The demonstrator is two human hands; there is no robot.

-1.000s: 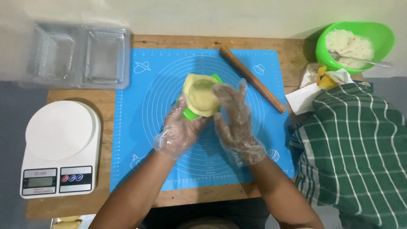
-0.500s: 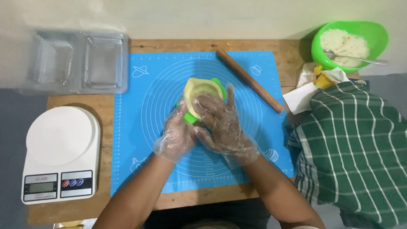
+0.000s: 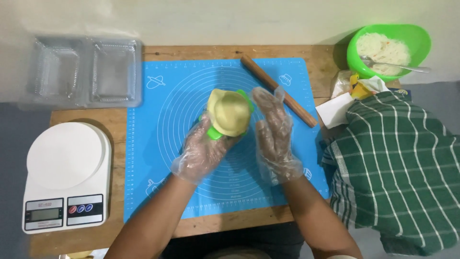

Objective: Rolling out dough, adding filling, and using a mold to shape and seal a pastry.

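Left hand point(image 3: 207, 149) grips green mould point(image 3: 214, 133) bearing dough point(image 3: 229, 113), fingers clenched around it; right hand point(image 3: 274, 136) beside, fingers released, over blue mat point(image 3: 158, 144).

Even, soft overhead light; faint shadows lie under the green bowl point(image 3: 389, 50). The focus is sharp, with slight wide-angle bending at the edges.

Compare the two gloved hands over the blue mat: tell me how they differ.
The left hand cups a green mould lined with a round of yellow dough; the right hand holds nothing. The left hand's fingers curl under the mould, while the right hand's fingers are stretched flat and apart. The left hand touches the mould; the right hand stands just beside it, between it and the wooden rolling pin. Both wear clear plastic gloves and hover over the blue mat.
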